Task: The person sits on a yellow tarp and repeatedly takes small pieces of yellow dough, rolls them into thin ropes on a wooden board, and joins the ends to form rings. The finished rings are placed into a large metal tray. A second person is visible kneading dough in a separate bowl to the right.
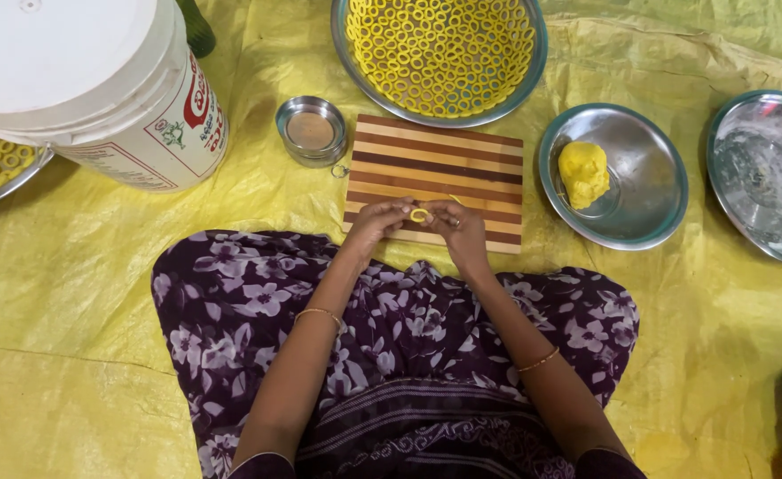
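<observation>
Both hands, left [378, 220] and right [458, 223], pinch one small dough ring [419, 215] between fingertips, over striped board's [435, 160] near edge.

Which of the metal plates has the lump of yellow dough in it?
The plate just right of the striped board holds the dough lump. The big plate above the board is full of dough rings, and the far-right plate holds no dough.

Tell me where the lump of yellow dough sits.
In the head view, the lump of yellow dough sits in a steel bowl right of the striped cutting board, beyond the right hand.
</observation>
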